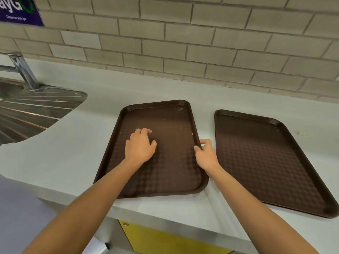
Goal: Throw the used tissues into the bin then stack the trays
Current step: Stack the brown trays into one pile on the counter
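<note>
Two brown plastic trays lie flat on the pale grey counter. The left tray (170,121) is angled, with its near corner reaching the counter's front edge. My left hand (140,145) hovers over or rests on its inner surface, fingers curled loosely and holding nothing. My right hand (206,153) grips the right rim of that tray, thumb on top and fingers round the edge. The right tray (266,158) lies apart, a narrow gap from my right hand. Both trays are empty. I see no tissues and no bin.
A steel sink drainboard (36,107) and tap (23,70) sit at the left. A grey brick wall (183,43) backs the counter (91,143), with a purple sign (18,11) at top left. A yellow cupboard front (165,241) lies below the counter edge.
</note>
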{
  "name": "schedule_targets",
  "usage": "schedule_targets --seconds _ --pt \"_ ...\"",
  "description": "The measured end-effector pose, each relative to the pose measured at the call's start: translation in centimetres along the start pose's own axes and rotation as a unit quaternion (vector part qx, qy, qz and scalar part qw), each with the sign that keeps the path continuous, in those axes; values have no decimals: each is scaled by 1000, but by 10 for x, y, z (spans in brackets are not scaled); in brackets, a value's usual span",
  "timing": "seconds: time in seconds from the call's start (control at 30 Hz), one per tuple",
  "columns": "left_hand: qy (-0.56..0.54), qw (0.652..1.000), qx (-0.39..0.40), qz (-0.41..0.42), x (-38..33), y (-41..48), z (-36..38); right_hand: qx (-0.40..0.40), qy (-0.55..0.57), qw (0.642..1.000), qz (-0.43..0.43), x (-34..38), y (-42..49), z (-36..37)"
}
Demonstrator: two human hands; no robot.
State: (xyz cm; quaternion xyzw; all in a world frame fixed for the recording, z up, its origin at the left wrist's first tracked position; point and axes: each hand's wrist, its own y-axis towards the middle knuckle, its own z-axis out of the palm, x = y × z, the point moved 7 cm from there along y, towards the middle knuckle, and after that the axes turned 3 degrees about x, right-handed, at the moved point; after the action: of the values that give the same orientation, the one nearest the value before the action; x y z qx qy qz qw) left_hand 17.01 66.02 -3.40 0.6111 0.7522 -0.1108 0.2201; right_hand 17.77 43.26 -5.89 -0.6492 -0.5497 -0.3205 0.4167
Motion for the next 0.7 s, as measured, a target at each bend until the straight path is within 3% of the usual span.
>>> schedule_targets --seconds 0.33,0.57,0.7 --pt "20 999 -35 0 -57 2 13 -75 -8 997 -15 -27 0 -125" --pt "23 1000 -8 13 -110 4 44 -119 3 993 19 -62 -3 -197" --pt "-35 999 19 8 -139 5 62 -141 14 989 34 -81 -6 -234"
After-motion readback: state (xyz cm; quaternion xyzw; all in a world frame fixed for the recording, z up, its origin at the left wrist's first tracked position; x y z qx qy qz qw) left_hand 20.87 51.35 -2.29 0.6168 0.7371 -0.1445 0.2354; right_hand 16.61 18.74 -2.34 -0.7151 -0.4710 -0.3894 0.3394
